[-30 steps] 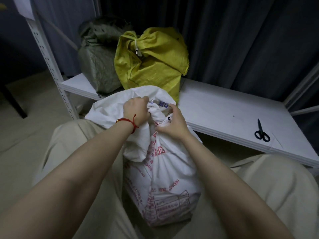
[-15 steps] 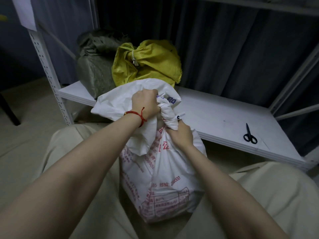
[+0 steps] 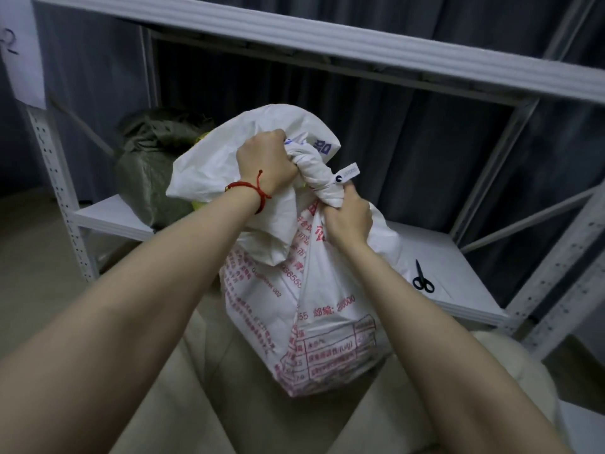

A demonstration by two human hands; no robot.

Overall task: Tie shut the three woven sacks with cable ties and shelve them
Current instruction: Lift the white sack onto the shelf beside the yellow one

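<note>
Sack (image 3: 327,306) beneath left grip (image 3: 266,162), right grip (image 3: 348,217)

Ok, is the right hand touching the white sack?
Touching. The head view shows the right hand gripping the white sack by its twisted neck, just below the cable tie.

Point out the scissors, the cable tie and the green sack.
scissors (image 3: 421,277): head view, where the blades meet the handles.
cable tie (image 3: 349,173): head view, its flat end, at the neck of the white sack (image 3: 327,306).
green sack (image 3: 147,178): head view, its front face.
</note>
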